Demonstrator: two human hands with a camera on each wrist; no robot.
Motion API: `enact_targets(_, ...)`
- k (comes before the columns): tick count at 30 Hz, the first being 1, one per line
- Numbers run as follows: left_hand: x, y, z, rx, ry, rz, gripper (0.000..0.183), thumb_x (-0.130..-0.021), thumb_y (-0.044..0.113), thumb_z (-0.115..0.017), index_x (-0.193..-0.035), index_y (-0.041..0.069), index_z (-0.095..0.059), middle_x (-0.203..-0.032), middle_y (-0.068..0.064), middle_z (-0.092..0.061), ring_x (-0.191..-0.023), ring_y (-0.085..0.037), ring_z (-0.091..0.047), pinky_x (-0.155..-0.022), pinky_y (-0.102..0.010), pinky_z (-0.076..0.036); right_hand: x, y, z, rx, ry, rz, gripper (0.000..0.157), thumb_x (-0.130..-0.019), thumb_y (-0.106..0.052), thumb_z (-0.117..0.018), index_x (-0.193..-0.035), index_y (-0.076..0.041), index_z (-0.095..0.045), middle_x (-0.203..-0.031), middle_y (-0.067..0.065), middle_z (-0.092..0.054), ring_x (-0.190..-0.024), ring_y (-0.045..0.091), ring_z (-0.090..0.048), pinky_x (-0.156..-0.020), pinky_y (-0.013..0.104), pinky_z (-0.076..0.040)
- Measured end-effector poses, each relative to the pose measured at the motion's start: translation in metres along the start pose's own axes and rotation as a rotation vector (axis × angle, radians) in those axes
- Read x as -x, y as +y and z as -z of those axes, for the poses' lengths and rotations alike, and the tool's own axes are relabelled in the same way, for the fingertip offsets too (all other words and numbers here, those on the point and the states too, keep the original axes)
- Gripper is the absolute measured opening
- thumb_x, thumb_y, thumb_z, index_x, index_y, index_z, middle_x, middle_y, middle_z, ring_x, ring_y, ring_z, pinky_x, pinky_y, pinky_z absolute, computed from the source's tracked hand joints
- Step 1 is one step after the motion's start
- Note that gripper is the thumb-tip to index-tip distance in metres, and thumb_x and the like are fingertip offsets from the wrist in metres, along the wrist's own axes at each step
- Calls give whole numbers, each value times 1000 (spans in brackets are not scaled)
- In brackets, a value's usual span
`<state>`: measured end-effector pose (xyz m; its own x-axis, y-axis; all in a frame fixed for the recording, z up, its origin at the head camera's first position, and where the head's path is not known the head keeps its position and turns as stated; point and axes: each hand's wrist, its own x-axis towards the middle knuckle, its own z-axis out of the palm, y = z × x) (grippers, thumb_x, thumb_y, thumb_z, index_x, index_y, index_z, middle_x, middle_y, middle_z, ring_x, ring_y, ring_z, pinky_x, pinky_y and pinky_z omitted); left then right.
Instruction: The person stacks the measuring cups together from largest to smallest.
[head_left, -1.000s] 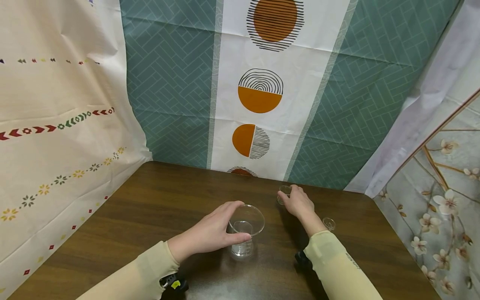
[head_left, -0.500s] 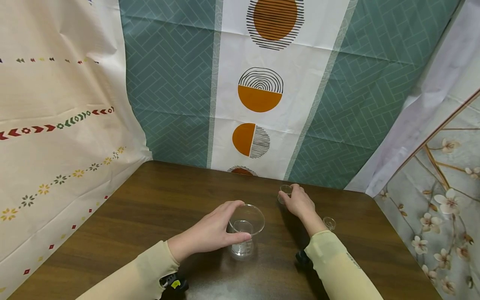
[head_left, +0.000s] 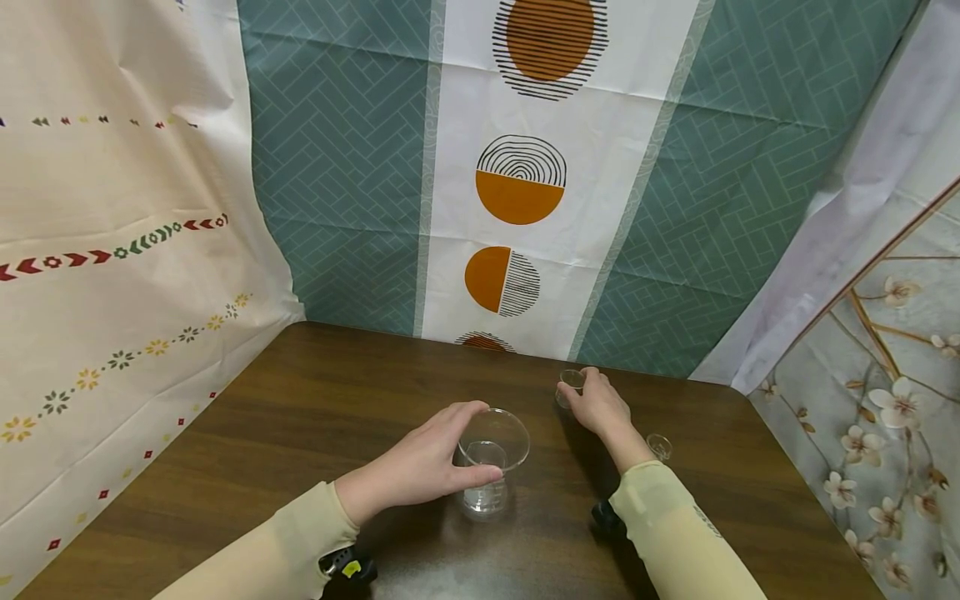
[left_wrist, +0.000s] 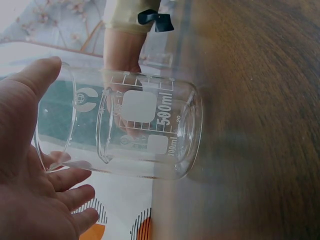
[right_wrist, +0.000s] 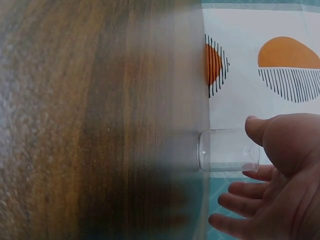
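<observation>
A large clear glass beaker (left_wrist: pixel 87 130) marked 500ml stands upright on the table, and a smaller beaker (left_wrist: pixel 157 146) marked 100ml sits inside it. My left hand (head_left: pixel 423 460) grips the large beaker by its rim, thumb on the near side and fingers on the far side. Toward the back edge of the table, my right hand (head_left: pixel 598 407) holds a small clear beaker (right_wrist: pixel 225 150) near its rim between thumb and fingertips. That beaker stands upright on the table. Another small glass vessel (head_left: pixel 658 447) stands just right of my right wrist.
The brown wooden table (head_left: pixel 300 400) carries all the glassware. A green and white patterned cloth (head_left: pixel 345 208) hangs along its back edge. Cream cloth (head_left: pixel 112 317) borders the left side, and a floral cloth (head_left: pixel 862 450) borders the right.
</observation>
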<state>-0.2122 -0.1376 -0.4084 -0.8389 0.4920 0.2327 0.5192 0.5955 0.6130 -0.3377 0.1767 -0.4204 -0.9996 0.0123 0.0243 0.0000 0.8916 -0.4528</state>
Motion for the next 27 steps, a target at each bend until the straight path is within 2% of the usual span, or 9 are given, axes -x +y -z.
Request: enact_targets(27,0,1,1,3,-2,4,94,-94,70,-79,-163,13,-46,-159,-6,-53,-143,-24,-53,-112,-54,-50,4,-2,-1,22,27,34,64,-115,-46,-59,-150,7,-52,-148,30,-57,-125,46,-64,-102,61,-52)
